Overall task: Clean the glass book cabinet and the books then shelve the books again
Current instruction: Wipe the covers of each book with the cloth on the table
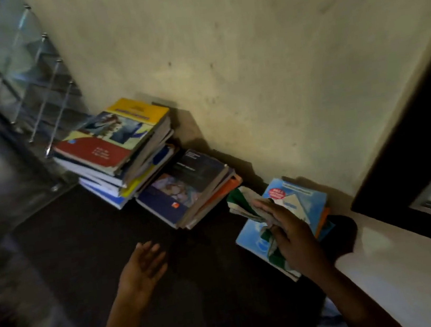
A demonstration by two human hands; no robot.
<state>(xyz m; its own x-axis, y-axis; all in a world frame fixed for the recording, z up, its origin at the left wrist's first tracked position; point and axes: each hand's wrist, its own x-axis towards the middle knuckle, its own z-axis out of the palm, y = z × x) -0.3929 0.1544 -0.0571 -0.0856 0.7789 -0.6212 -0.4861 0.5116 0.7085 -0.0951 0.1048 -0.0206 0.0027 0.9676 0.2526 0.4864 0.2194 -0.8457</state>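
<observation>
There, the right hand [293, 235] had its grip closed on a crumpled green-and-white cloth [239, 201], held over the top cover of the blue stack [313, 199] of books. That stack sat on the dark floor [92, 222] against the stained wall [248, 48], its light-blue cover bearing a red round badge, with an orange edge showing beneath. Left of the blue stack, the left hand [141, 270] hovered above the floor, its grip apart, fingers spread and holding nothing. Just left of the blue stack lay a lower stack [189, 183] topped by a dark navy book, and beyond it a taller, uneven stack [112, 147] topped with red and yellow covers. Farthest left of the blue stack stood the glass cabinet [20, 66], its shelves bare and blurred. Right of the blue stack ran a dark window frame [416, 162].
</observation>
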